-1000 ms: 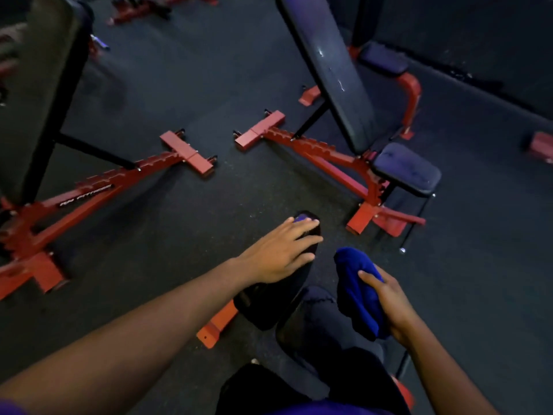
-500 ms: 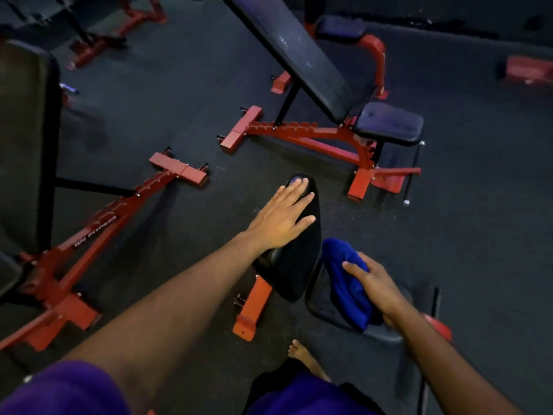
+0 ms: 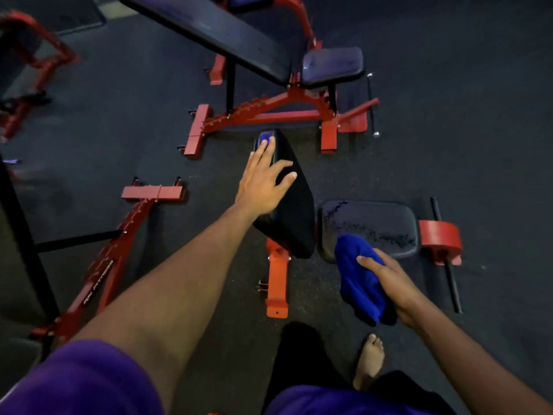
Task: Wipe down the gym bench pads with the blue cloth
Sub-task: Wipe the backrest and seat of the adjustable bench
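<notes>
A red-framed gym bench stands in front of me. Its black back pad (image 3: 294, 217) is tilted up and its black seat pad (image 3: 377, 224) lies flat to the right, with streaks on its surface. My left hand (image 3: 263, 182) rests flat on the upper part of the back pad, fingers spread. My right hand (image 3: 389, 283) grips a bunched blue cloth (image 3: 359, 283) at the near left corner of the seat pad.
A second red bench (image 3: 287, 115) with an inclined back pad (image 3: 215, 34) and seat pad (image 3: 332, 65) stands just beyond. A third bench frame (image 3: 119, 244) runs along the left. My bare foot (image 3: 369, 360) is on the dark rubber floor (image 3: 478, 145).
My view has risen and tipped down, so the bench now shows from above. My left hand stays on the back pad. The cloth in my right hand has come onto the seat pad's near corner.
</notes>
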Demonstrator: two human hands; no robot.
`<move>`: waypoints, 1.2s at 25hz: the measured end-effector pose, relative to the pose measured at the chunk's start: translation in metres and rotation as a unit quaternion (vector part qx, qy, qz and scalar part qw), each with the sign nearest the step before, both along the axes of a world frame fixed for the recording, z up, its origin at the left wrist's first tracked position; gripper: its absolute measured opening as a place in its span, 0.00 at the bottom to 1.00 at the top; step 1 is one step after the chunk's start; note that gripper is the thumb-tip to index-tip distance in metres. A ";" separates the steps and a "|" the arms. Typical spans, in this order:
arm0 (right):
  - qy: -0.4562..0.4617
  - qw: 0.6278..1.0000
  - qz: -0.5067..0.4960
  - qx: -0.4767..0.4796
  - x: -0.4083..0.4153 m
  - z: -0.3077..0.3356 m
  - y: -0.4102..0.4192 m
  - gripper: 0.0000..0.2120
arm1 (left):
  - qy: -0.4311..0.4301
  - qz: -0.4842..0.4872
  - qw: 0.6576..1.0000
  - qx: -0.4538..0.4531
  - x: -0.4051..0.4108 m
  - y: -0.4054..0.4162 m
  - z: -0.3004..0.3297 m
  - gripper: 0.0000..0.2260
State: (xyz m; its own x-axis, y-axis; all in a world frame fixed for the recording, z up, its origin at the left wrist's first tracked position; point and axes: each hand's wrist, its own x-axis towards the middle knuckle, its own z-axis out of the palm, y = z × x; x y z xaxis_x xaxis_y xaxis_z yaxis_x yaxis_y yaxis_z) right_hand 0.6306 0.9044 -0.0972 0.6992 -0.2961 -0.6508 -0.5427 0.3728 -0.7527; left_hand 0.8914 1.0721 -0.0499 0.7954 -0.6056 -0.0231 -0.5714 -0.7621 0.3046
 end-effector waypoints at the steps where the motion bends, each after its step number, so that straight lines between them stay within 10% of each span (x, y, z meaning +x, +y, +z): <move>1: 0.002 1.000 -0.021 0.011 -0.004 0.004 0.008 0.07 | 0.000 -0.007 1.000 0.007 0.001 -0.001 0.002 0.20; 6: 0.002 0.986 -0.144 0.086 0.002 0.021 0.064 0.11 | 0.106 -0.102 0.988 0.043 0.020 0.016 0.017 0.18; 15: -0.034 0.940 -0.320 0.111 0.058 0.060 0.184 0.13 | -0.019 -0.273 0.952 0.134 0.035 0.037 0.017 0.24; 25: -0.076 0.860 -0.437 0.252 0.121 0.059 0.232 0.20 | -0.093 -0.589 0.786 0.164 0.087 0.037 0.017 0.30; 30: -0.030 0.841 -0.519 0.146 0.179 0.053 0.253 0.18 | -0.080 -0.658 0.744 0.088 0.115 0.026 0.011 0.28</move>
